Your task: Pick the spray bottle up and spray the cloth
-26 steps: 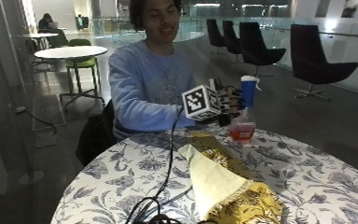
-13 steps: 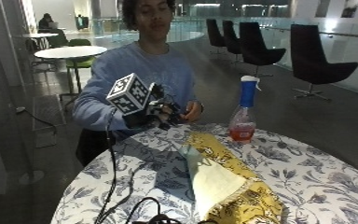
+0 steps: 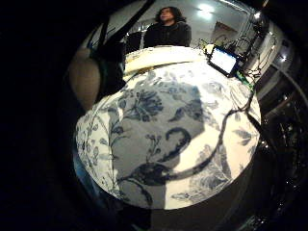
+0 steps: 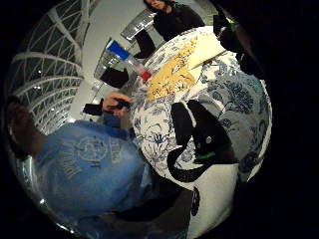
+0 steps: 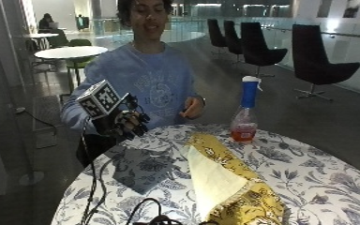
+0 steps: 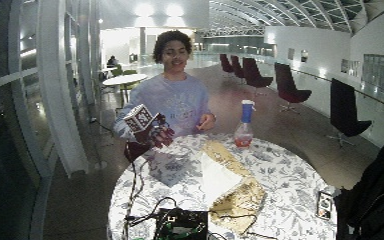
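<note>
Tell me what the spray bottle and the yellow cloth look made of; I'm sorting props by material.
Spray bottle: likely clear plastic, see-through with red liquid at the bottom, under an opaque blue sprayer top. Yellow cloth: woven fabric, matte, patterned on one face and plain pale on the turned-over face; it folds and rumples softly.

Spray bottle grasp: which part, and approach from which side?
Take the spray bottle by its narrow neck, just under the blue head, probably reaching sideways across the table. It stands upright near the table's far edge, beyond the yellow cloth, so the neck is exposed. The gloved right hand is off to the other side, holding nothing.
</note>
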